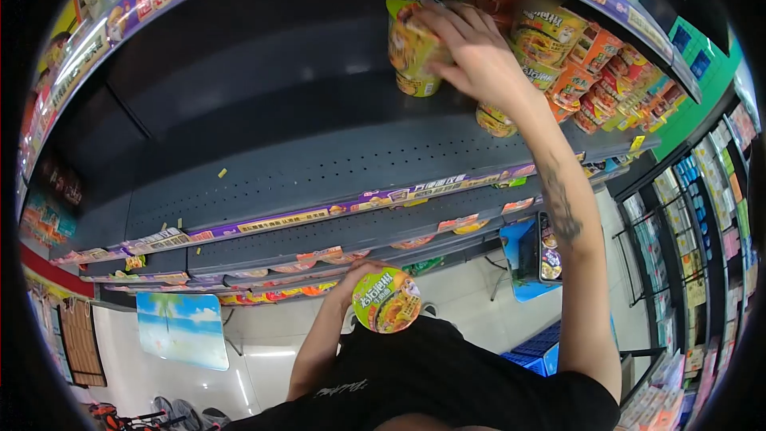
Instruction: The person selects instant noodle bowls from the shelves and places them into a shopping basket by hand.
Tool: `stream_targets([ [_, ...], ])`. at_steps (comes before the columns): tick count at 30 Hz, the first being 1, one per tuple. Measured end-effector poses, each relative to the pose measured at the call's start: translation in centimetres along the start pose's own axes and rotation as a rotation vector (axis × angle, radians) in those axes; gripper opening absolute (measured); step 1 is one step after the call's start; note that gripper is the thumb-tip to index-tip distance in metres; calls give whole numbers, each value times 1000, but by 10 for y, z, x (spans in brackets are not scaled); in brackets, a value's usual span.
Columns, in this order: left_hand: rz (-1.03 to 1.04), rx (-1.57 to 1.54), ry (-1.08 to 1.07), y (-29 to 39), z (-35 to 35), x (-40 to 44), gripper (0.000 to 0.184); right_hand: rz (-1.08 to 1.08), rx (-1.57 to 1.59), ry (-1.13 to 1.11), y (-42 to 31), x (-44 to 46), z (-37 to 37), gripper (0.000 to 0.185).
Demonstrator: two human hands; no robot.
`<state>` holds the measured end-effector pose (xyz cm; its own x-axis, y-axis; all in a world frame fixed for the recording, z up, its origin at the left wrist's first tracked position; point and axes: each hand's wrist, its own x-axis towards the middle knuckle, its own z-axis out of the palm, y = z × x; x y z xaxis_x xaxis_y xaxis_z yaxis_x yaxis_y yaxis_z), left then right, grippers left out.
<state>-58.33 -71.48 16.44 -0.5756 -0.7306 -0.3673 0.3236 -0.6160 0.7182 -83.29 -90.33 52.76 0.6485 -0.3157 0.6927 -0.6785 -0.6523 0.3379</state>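
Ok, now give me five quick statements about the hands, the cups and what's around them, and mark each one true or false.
1. The left hand holds a green-lidded cup. True.
2. The right hand hangs at the person's side. False: it is raised to the shelf, fingers over a second cup.
3. The shirt is white. False: it is black.
4. The panel at the lower left of the picture shows a palm tree. True.
5. The stacked cups are left of the right hand in the picture. False: they are to its right.
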Motion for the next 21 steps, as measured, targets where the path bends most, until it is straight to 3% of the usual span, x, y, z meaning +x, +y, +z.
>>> stream_targets([
  [6,141,-24,119,-11,-6,-19,51,91,-58,-274,66,29,69,74],
  [10,161,-46,164,-16,-8,-27,51,150,-22,-370,70,32,81,77],
  [15,182,-29,176,4,18,-40,51,382,110,-612,68,45,70,78],
  [16,205,-5,124,18,35,-46,51,385,110,-607,70,40,74,78],
  [18,199,-28,71,42,58,-53,52,78,-154,-175,67,28,83,74],
  [19,221,-61,12,52,65,-55,53,81,-156,-166,63,23,79,74],
  [21,242,-91,-45,74,74,-60,54,96,196,14,10,8,32,70],
])
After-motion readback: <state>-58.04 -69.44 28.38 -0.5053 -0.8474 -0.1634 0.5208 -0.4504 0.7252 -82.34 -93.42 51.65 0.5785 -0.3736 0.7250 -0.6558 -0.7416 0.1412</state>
